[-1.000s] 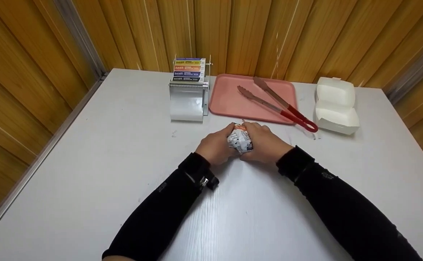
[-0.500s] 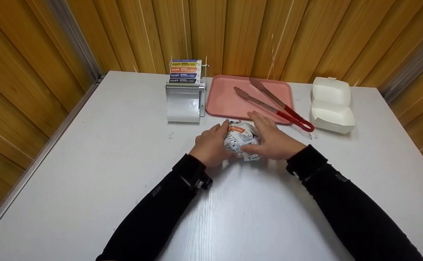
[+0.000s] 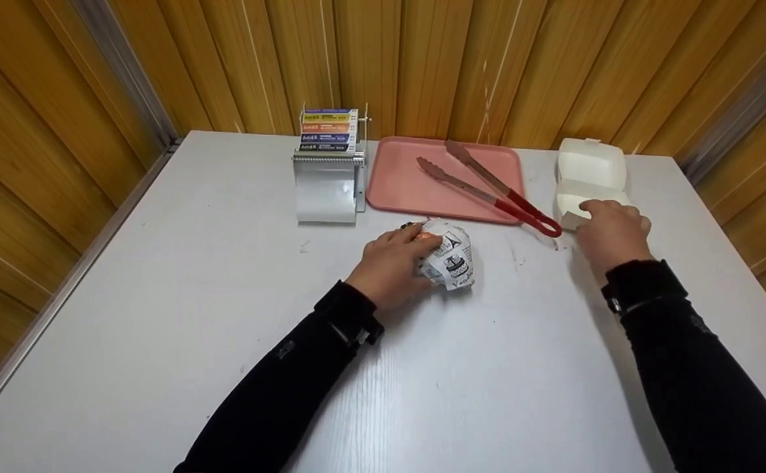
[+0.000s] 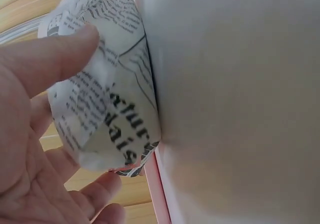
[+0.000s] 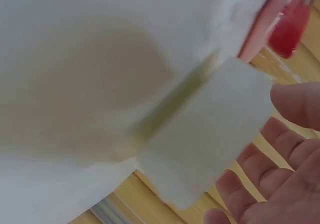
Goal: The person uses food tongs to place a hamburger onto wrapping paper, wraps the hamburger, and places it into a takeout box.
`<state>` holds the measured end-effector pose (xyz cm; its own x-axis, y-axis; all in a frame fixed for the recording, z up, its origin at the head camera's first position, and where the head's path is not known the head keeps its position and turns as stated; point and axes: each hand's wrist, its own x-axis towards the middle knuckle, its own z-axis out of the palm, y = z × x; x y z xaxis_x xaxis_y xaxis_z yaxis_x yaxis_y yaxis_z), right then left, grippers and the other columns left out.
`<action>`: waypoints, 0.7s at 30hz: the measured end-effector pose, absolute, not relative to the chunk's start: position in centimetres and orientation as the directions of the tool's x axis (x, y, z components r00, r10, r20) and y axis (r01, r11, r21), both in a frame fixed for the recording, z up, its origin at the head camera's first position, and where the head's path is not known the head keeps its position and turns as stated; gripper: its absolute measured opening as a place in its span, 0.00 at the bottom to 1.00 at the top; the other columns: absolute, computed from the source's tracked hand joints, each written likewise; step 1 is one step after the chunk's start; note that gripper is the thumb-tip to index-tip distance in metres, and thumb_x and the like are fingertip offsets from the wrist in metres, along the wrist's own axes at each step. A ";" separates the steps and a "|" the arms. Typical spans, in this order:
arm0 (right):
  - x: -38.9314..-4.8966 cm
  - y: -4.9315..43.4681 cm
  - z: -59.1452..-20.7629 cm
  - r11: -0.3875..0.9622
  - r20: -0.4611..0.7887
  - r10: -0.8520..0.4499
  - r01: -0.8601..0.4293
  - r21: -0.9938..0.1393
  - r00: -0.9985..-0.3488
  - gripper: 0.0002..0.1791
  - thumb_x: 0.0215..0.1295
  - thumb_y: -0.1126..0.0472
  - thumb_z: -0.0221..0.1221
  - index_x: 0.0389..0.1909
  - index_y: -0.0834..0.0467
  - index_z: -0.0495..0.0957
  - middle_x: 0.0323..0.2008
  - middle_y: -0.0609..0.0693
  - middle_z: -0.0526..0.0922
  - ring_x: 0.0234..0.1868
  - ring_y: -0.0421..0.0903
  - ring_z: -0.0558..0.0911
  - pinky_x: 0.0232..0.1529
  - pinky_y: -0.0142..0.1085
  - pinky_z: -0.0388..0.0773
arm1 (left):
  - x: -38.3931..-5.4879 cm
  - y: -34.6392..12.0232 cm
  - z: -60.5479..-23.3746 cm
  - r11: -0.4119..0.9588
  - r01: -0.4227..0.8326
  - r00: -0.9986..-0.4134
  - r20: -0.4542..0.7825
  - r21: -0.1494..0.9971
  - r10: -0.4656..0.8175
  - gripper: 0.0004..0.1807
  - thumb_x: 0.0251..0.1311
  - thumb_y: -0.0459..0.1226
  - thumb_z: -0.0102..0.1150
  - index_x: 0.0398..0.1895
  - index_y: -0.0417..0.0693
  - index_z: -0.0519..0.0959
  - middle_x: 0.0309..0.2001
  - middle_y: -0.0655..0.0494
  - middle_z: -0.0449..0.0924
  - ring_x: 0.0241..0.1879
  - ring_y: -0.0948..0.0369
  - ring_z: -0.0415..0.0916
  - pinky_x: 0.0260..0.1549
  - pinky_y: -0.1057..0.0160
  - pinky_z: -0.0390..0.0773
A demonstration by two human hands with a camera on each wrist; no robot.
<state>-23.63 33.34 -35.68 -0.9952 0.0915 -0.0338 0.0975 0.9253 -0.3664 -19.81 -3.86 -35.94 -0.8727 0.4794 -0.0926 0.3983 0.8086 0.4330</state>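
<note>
A burger wrapped in printed paper (image 3: 456,257) rests on the white table, left of the middle of my reach. My left hand (image 3: 389,266) holds it from its left side, with the thumb (image 4: 65,51) on the near face of the wrapper and the fingers round the far side. At the right, my right hand (image 3: 614,238) is over the front of an open white clamshell box (image 3: 592,164). In the right wrist view its thumb (image 5: 299,104) is at the edge of the box's wall and the fingers are loosely spread; whether they touch is unclear.
A pink tray (image 3: 399,180) lies at the back with red-handled tongs (image 3: 488,187) across it, their handle over its front edge. Left of the tray stands a metal label dispenser (image 3: 327,167) with coloured boxes on top. A wood-panel wall (image 3: 435,72) closes the back.
My right hand has let go of the wrapped burger and moved right to the white box. The left hand keeps its hold on the burger, whose printed wrapper now shows more.
</note>
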 end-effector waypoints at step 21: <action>-20.8 34.4 -36.4 0.943 0.101 0.138 0.100 -0.317 -0.985 0.18 0.69 0.71 0.48 0.52 0.66 0.83 0.40 0.72 0.86 0.38 0.71 0.80 0.42 0.63 0.67 | -20.6 -5.8 -35.6 0.804 0.355 -0.891 -0.090 0.477 0.446 0.36 0.56 0.49 0.78 0.68 0.59 0.74 0.79 0.50 0.62 0.81 0.49 0.55 0.81 0.44 0.52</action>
<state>-20.81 34.36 -36.36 -0.9853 0.1380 0.1011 0.0996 0.9433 -0.3168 -20.64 -5.79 -35.56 -0.8906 0.4458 -0.0900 0.3545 0.8044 0.4768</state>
